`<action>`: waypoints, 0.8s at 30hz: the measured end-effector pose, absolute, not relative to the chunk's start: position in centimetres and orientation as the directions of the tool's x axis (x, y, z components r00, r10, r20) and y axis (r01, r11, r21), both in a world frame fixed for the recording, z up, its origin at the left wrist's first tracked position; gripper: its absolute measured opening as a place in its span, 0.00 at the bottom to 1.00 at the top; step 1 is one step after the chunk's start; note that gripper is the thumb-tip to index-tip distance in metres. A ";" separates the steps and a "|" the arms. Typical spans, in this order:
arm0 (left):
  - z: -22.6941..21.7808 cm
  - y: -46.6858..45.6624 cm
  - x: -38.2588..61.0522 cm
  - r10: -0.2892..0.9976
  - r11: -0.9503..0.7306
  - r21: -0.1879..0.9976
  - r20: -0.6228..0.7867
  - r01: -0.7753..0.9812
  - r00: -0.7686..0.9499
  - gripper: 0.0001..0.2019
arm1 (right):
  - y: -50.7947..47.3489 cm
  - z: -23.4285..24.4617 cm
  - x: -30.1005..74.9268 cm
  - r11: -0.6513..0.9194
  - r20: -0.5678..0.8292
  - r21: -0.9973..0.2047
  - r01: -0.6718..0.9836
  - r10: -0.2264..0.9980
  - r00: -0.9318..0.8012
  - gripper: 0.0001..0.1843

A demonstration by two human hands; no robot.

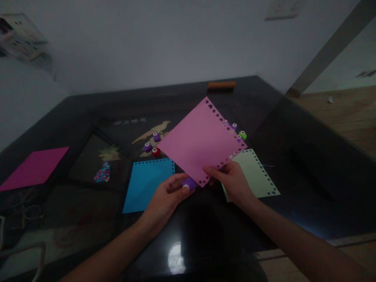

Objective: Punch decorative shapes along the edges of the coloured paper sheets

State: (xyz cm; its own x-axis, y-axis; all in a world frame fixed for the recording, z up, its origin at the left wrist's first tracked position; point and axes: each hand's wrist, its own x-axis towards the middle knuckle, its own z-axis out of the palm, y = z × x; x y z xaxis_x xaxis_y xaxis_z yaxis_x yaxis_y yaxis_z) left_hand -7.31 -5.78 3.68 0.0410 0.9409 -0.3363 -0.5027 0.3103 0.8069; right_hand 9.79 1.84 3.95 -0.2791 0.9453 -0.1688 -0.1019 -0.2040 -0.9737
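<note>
Above the dark table, my right hand [232, 180] pinches the lower right edge of a pink paper sheet [196, 141], turned like a diamond. Small star and heart holes run along its two right-hand edges. My left hand [169, 196] is closed around a purple craft punch [189, 183] at the sheet's bottom corner. A blue sheet [147, 184] with punched edges lies left of centre, partly behind my left hand. Under my right hand rests a pale green sheet [255, 172], also punched along its edges.
Purple punches [147, 147], a red punch [156, 152] and a green punch [242, 135] stand behind the pink sheet. A magenta sheet [35, 166] and a pile of colourful bits [102, 172] lie left. An orange-brown roll [221, 85] is near the wall.
</note>
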 end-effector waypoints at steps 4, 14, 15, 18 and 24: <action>3.9 -5.7 -7.1 0.930 0.321 0.799 -0.368 -0.509 0.008 0.19 | 1.7 4.0 9.8 -0.177 -0.148 -0.980 -0.086 0.951 -0.271 0.12; 4.2 -5.8 -6.9 0.934 0.328 0.807 -0.355 -0.490 0.041 0.17 | 1.5 4.3 9.7 -0.162 -0.150 -0.986 -0.027 0.955 -0.255 0.12; 4.3 -5.8 -6.9 0.933 0.330 0.809 -0.357 -0.486 0.040 0.17 | 1.5 4.4 9.7 -0.161 -0.152 -0.987 -0.014 0.954 -0.259 0.13; 4.5 -5.8 -6.9 0.929 0.341 0.817 -0.370 -0.465 0.031 0.18 | 1.4 4.6 9.8 -0.136 -0.140 -0.990 0.036 0.956 -0.256 0.13; 4.4 -5.7 -6.8 0.925 0.349 0.833 -0.379 -0.430 0.017 0.18 | 0.9 4.6 9.8 -0.056 -0.088 -0.989 0.134 0.964 -0.249 0.13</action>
